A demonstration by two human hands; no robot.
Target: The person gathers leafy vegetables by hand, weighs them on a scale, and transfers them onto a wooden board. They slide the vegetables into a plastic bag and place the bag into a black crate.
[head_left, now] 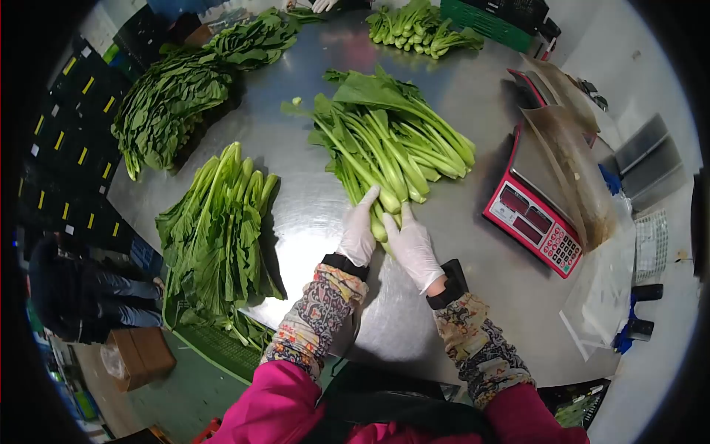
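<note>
In white gloves, both of my hands are at the near end of a pile of leafy greens (399,140) with pale green stalks, in the middle of the metal table. My left hand (359,231) closes round the stalk bases from the left. From the right, my right hand (411,248) pinches the same stalk ends, its thumb close to the left hand's fingers. The leaves point away from me, toward the table's far side. Part of the held stalks is hidden under my fingers.
Another heap of greens (218,222) lies at the left edge above a green crate (211,348). Darker leaves (174,107) and short stalks (421,33) lie farther back. A red scale (536,222) stands right. Another person's gloved hand (323,6) shows at the far edge.
</note>
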